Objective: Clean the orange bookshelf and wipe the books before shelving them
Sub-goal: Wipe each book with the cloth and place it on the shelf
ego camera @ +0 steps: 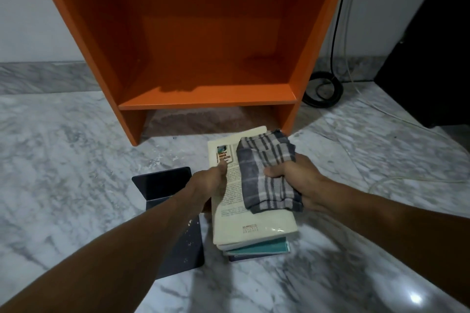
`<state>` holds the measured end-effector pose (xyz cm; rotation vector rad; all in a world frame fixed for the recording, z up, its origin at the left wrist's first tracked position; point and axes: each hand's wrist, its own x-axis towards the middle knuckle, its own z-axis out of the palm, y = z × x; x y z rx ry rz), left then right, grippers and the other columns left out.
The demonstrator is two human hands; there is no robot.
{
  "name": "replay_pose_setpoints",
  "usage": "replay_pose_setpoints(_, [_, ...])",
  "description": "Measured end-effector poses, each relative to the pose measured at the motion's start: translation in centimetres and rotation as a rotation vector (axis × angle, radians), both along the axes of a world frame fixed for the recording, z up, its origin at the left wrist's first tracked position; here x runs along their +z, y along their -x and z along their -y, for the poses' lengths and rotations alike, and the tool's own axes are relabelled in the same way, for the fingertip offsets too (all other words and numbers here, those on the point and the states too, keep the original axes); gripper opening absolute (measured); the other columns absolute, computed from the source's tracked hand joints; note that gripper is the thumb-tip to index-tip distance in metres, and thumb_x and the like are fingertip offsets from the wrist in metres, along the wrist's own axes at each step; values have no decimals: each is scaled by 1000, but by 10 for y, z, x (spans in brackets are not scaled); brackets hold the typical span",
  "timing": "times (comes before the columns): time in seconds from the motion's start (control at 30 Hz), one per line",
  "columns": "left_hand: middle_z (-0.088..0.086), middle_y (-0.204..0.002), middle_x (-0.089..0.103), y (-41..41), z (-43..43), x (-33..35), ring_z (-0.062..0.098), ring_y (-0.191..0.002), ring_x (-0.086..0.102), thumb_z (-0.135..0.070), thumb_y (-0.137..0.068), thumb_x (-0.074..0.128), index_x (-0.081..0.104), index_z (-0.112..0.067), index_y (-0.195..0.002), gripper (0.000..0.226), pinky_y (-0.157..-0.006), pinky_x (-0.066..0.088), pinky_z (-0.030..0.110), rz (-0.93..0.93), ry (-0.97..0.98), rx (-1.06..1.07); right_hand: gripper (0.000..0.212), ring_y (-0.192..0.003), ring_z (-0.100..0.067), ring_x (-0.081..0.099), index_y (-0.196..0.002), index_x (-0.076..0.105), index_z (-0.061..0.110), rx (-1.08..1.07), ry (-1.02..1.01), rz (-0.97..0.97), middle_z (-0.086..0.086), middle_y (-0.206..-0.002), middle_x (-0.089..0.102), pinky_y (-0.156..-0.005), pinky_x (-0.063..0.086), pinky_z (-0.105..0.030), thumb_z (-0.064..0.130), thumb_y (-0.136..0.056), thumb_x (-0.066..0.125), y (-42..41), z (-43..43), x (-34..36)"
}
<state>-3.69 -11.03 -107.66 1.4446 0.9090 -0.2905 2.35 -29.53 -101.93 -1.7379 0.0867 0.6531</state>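
- The left hand (212, 180) pinches the cream book (244, 185) above the floor stack (256, 249); keep it steady.
- The right hand (295, 180), clenched on the checked cloth (267, 175), should sweep the whole cover.
- The orange bookshelf (203, 58) stands empty beyond.

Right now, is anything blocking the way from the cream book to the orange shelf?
Nothing visible. The book is held just in front of the bookshelf, whose shelf board is bare; only the cloth lies on the cover.
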Motion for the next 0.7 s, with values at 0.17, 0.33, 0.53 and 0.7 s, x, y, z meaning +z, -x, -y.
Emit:
replay_pose_setpoints(0.17, [14,-120,69,-13,-2,26,37,-109,67,-66,-90,43,63,-15,-125,65,-103,44,56,294,216,65,34,-87,-33,73,-112,65,5,25,-226,-82,-15,-99,74,-69,59,-40,-8,-81,65,-5,11,29])
replay_pose_setpoints(0.33, [15,-114,71,-17,-6,86,34,-103,69,-59,-94,47,69,-15,-117,54,-97,47,49,471,264,-38,36,-95,-35,71,-119,63,3,51,-279,-62,-16,-106,73,-81,58,-46,-6,-84,62,-8,19,49])
replay_pose_setpoints(0.53, [8,-90,74,-16,-12,132,27,-79,71,-52,-97,48,71,-14,-100,45,-69,55,35,527,240,-38,36,-97,-38,70,-118,63,3,123,-312,-11,-18,-108,72,-87,55,-52,-4,-82,66,-7,22,76])
replay_pose_setpoints(0.7, [10,-89,74,-14,-5,151,28,-77,71,-44,-99,48,67,-10,-109,40,-62,57,34,593,221,39,27,-86,-31,73,-106,68,7,143,-77,188,-13,-95,75,-80,59,-48,-2,-81,71,-9,24,109])
